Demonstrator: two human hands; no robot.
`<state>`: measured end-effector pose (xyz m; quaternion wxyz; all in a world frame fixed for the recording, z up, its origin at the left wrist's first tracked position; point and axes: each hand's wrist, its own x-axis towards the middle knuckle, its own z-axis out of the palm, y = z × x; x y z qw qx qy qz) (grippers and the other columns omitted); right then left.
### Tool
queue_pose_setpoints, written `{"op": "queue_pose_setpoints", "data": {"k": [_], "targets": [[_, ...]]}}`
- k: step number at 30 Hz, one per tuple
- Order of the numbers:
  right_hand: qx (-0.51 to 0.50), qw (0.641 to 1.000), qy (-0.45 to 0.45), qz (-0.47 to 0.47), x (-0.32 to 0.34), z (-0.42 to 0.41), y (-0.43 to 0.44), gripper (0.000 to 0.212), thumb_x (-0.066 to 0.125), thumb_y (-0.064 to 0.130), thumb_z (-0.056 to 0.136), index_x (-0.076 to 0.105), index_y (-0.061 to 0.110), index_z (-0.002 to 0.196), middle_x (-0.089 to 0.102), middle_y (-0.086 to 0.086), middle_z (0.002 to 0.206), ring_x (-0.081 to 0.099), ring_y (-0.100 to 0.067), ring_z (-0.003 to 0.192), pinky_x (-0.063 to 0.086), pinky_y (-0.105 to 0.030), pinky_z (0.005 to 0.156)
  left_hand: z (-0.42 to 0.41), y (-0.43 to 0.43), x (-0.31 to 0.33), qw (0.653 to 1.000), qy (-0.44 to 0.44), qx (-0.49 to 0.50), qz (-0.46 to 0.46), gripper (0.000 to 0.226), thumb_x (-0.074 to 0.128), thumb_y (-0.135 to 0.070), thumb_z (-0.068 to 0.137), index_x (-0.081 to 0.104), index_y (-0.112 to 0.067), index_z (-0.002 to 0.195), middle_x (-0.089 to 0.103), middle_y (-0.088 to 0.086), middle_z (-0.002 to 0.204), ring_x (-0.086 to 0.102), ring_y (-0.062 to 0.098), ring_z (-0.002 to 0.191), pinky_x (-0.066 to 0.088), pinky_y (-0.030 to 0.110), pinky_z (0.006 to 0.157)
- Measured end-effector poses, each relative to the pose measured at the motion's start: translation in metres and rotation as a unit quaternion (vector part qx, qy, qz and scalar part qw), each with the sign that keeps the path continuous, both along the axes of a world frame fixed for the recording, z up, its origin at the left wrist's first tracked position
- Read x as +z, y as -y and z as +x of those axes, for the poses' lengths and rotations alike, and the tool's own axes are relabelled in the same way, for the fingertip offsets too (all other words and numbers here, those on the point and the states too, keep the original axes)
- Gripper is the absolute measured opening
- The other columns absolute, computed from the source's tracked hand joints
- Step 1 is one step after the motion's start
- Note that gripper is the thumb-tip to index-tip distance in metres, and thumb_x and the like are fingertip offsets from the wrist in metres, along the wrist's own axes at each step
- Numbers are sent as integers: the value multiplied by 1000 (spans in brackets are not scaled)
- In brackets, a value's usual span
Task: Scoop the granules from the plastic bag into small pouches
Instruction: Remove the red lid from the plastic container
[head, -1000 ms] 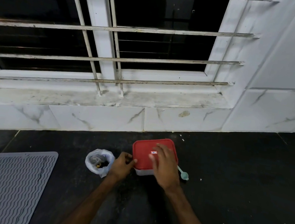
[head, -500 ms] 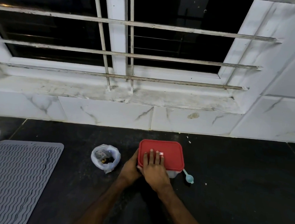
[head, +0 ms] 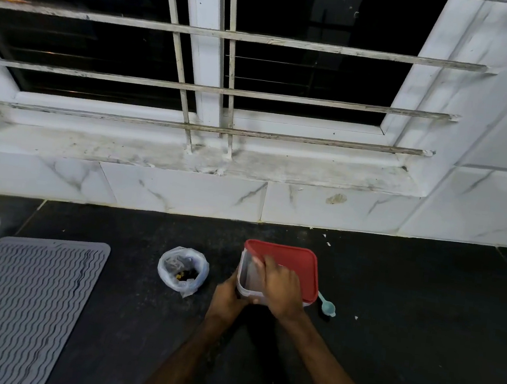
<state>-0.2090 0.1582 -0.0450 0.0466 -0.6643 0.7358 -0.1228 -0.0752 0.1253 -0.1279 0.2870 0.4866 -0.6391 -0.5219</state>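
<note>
- A clear plastic container (head: 246, 281) stands on the black countertop (head: 420, 321).
- The right hand (head: 280, 288) curls its fingers over the left edge of the red lid (head: 294, 263); the lid sits tilted, with that edge raised off the container.
- The left hand (head: 227, 296) grips the container's near-left corner.
- The plastic bag (head: 182, 270), open-topped with dark granules inside, stands just left of the container, apart from it.
- A teal spoon (head: 327, 306) lies at the container's right side.
- A grey ribbed mat (head: 18, 301) lies well to its left.

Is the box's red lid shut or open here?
Partly open: the red lid is raised along its left edge, exposing the clear box. The right hand grips that edge; the left hand holds the box.
</note>
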Motion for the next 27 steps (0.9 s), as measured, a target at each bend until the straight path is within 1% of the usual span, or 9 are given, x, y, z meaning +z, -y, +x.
{"op": "queue_pose_setpoints", "data": {"k": [3, 6, 8, 10, 13, 17, 20, 24, 27], "targets": [[-37, 995, 57, -76, 7, -6, 3, 42, 33, 44, 102, 55, 19, 128, 71, -9, 100, 69, -30, 81, 54, -43, 71, 0, -2, 1, 1000, -19, 10, 6, 65, 89, -24, 66, 61, -29, 124, 72, -11, 110, 65, -2, 106, 54, 19, 85], [-66, 975, 134, -164, 22, -19, 7, 55, 22, 54, 102, 65, 24, 117, 71, -1, 88, 67, -19, 65, 51, -31, 58, 2, 0, 5, 999, -36, -2, 7, 71, 89, -26, 63, 59, -25, 128, 70, -10, 114, 63, 0, 109, 52, 18, 88], [-130, 947, 214, -201, 39, -33, 12, 54, 30, 52, 102, 66, 12, 102, 71, -6, 74, 66, -21, 61, 42, -20, 53, 4, 4, 6, 999, -31, -10, 10, 78, 88, -34, 61, 58, -22, 132, 69, -8, 118, 63, 5, 112, 53, 21, 90], [-137, 935, 244, -219, 52, -44, 15, 42, 38, 39, 103, 64, 7, 105, 68, -4, 80, 65, -16, 65, 41, -10, 53, 5, 6, 6, 1000, -11, -21, 8, 77, 88, -34, 64, 57, -20, 133, 68, -8, 120, 63, 7, 112, 51, 13, 87], [-165, 904, 288, -271, 65, -56, 16, 37, 40, 36, 103, 61, 6, 107, 64, -2, 84, 63, -13, 67, 45, -7, 53, 5, 3, 8, 1000, 4, -17, 7, 72, 85, -30, 71, 55, -19, 136, 65, -5, 125, 61, 8, 114, 48, 6, 82], [-273, 809, 370, -365, 79, -84, 8, 33, 42, 28, 104, 63, 4, 94, 60, -2, 74, 50, -1, 59, 37, -3, 49, 6, -3, 4, 1000, 8, 9, 4, 71, 84, -27, 74, 51, -19, 137, 65, -8, 120, 60, 9, 114, 47, 5, 81], [-351, 737, 423, -394, 70, -110, -4, 30, 48, 31, 102, 62, 9, 88, 56, 1, 69, 48, -7, 59, 42, -15, 56, 5, -4, 5, 1000, 18, 4, -3, 72, 84, -26, 75, 50, -17, 138, 63, -6, 122, 59, 11, 114, 47, 15, 89], [-470, 549, 553, -415, 41, -140, -32, 25, 54, 23, 99, 64, 4, 112, 66, -10, 100, 61, -20, 87, 53, -37, 79, 5, -3, 3, 999, 41, 11, -8, 70, 83, -31, 75, 52, -17, 137, 64, -3, 126, 60, 15, 116, 50, 31, 97], [-516, 485, 596, -380, 8, -131, -70, 30, 53, 18, 99, 61, -1, 119, 64, -19, 115, 59, -23, 93, 50, -35, 78, 2, -3, 4, 998, 53, 20, -21, 66, 81, -31, 77, 54, -14, 135, 66, 2, 125, 62, 16, 114, 50, 30, 95]]}}
